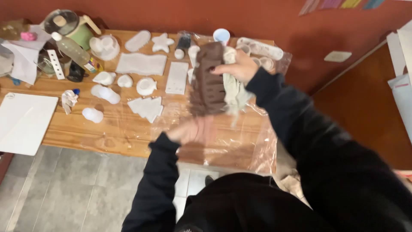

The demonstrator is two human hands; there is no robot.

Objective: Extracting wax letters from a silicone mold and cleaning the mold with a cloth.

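My right hand (pixel 237 65) grips the top edge of a brown ribbed mould (pixel 208 81) held upright over the wooden table (pixel 86 133), together with a pale grey cloth (pixel 237 96) that hangs down beside it. Under the mould's lower end is my left hand (pixel 192 130), blurred, palm up with its fingers spread; whether it touches the mould I cannot tell. Both arms are in black sleeves. A clear plastic sheet (pixel 257 133) covers the table beneath my hands.
Several white plaster casts lie on the table: a tree (pixel 147 107), a star (pixel 162 42), a rectangular slab (pixel 141 63), a flat plaque (pixel 177 77). A white board (pixel 23 122) is at the left edge. A bottle (pixel 73 49), a cup (pixel 221 35) and a white tray (pixel 262 48) stand at the back.
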